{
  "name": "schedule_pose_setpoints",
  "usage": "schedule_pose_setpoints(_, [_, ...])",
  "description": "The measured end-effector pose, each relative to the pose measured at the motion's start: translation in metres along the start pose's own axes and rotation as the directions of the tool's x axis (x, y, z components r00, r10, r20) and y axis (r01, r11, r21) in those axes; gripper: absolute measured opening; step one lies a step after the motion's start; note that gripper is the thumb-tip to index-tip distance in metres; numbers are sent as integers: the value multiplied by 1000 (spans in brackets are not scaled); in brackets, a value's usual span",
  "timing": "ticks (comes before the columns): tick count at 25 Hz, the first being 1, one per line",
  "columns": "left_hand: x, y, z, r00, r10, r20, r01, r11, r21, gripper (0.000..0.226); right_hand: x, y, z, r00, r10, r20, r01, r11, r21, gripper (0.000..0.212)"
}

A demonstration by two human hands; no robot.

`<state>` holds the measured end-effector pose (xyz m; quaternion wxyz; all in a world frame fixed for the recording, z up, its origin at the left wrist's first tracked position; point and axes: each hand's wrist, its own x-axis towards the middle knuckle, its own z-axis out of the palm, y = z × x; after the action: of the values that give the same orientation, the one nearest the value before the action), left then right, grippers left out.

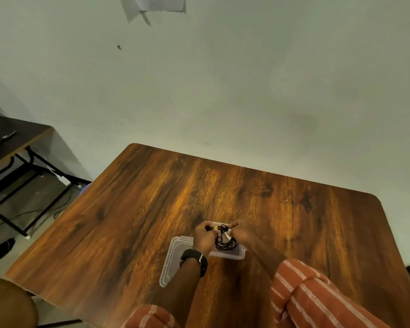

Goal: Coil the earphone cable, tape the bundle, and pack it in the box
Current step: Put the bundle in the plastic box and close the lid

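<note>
Evidently, the limp, light earphone cable (pixel 224 242) is pinched between the closed fingers of the left hand (pixel 202 235) and right hand (pixel 240 232) above the box (pixel 237 255), and is best gripped at its taped middle.

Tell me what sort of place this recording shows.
Probably a plain workroom or office: a wood-grain table against a bare wall, a second desk on a black metal frame, loose cables on the floor.

Glossy wood-grain table (pixel 152 197) (clear plastic box (pixel 227 254)).
</note>
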<state>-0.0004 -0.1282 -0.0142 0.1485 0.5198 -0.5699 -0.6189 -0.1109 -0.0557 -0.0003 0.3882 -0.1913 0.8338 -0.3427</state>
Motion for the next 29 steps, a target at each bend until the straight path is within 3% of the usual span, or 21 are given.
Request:
schedule_pose_setpoints(3, [5,-6,3,990,137,40,-140,881,453,16,14,7,6,999,-5,41,19,934,-357,16])
schedule_pose_setpoints(5, [11,-10,4,983,158,95,-183,781,597,22,15,7,11,998,-44,-35,18,838,-545,25])
schedule_pose_setpoints(9, [11,-10,6,957,235,169,-285,667,688,30,3,11,16,980,-187,-65,103,761,-640,29])
schedule_pose_setpoints(13, [-14,-21,-16,865,502,30,-389,630,672,25,-1,24,9,970,-238,-57,129,696,-707,30])
schedule_pose_setpoints(15, [-35,-55,-35,849,529,-9,-370,605,705,27,-1,29,4,975,-223,-27,118,613,-781,30])
schedule_pose_setpoints(17, [-56,-103,-55,868,494,56,-315,460,830,38,0,32,4,978,-209,3,122,555,-823,31])
schedule_pose_setpoints(19, [-68,-140,-74,895,429,122,-292,358,887,45,-2,34,5,978,-210,6,131,589,-798,32])
schedule_pose_setpoints(20, [-69,-147,-82,910,390,142,-290,353,890,43,-4,35,4,974,-226,-16,137,642,-754,29])
schedule_pose_setpoints(24, [-62,-137,-98,873,465,149,-308,286,907,36,-14,48,-10,901,-309,-303,199,917,-345,16])
schedule_pose_setpoints(27, [-64,-106,-108,845,535,-9,-225,370,901,20,-28,55,-30,821,-356,-446,302,934,-190,23])
schedule_pose_setpoints(29, [-67,-70,-119,763,630,-141,-254,494,832,25,-38,46,-41,832,-366,-417,326,931,-166,29])
